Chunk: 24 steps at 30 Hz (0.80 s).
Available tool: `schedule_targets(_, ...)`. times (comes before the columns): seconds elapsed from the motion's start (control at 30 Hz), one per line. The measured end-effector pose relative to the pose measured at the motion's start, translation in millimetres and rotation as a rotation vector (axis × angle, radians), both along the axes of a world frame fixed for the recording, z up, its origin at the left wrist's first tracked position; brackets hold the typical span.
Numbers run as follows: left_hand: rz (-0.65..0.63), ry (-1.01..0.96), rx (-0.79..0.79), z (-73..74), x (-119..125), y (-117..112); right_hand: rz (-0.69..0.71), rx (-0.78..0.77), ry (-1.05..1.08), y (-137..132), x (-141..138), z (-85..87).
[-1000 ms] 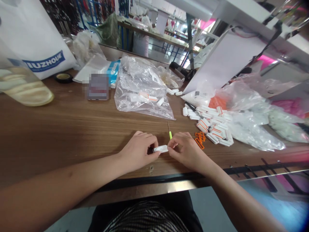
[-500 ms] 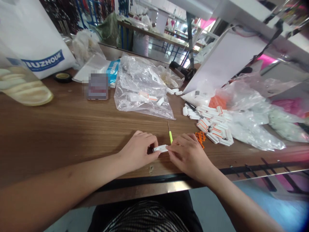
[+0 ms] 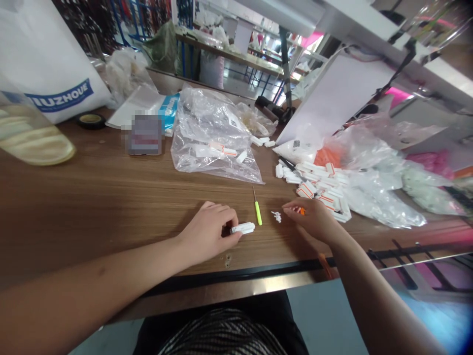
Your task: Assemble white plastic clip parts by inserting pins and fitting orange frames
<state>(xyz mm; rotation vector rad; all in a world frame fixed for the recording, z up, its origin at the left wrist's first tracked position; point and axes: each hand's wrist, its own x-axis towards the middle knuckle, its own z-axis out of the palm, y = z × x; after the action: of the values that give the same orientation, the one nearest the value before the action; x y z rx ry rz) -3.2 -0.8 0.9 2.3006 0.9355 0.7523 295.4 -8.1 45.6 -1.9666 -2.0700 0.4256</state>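
Note:
My left hand (image 3: 210, 229) rests at the table's front, thumb and fingers closed on one end of a small white plastic block (image 3: 244, 228). The block's other end points right, toward the yellow-green handle of a thin-shafted hand tool (image 3: 257, 212) lying on the wood. My right hand (image 3: 312, 217) is apart from the block, fingers stretched to the left with a gap between them. Orange plastic frames (image 3: 302, 211) show partly under its fingers; the rest of them are hidden. Tiny white pieces (image 3: 276, 216) lie between the tool and my right hand.
A pile of white blocks with orange trim (image 3: 321, 185) lies at the right, beside clear plastic bags (image 3: 384, 192). A flat plastic bag (image 3: 218, 133) lies farther back. A blurred phone-like object (image 3: 145, 135), black tape roll (image 3: 90, 120) and white sack (image 3: 44, 64) stand left.
My right hand has let go of the white block and moved right, over the orange frames. The tiny white pieces have come into view. My left hand still holds the block.

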Motion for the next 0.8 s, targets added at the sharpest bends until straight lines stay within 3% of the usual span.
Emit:
schedule_targets(0.27,-0.012,0.009,0.011,-1.4,-1,0,-0.013,-0.079,0.008,8,-10,-12.4)
schedule_targets(0.6,-0.008,0.006,0.006,-2.7,-1,0,-0.006,-0.084,0.016,10,5,-9.0)
schedule_targets(0.8,-0.009,0.021,-0.008,-1.5,0,0,-0.017,-0.101,-0.108,11,5,-5.6)
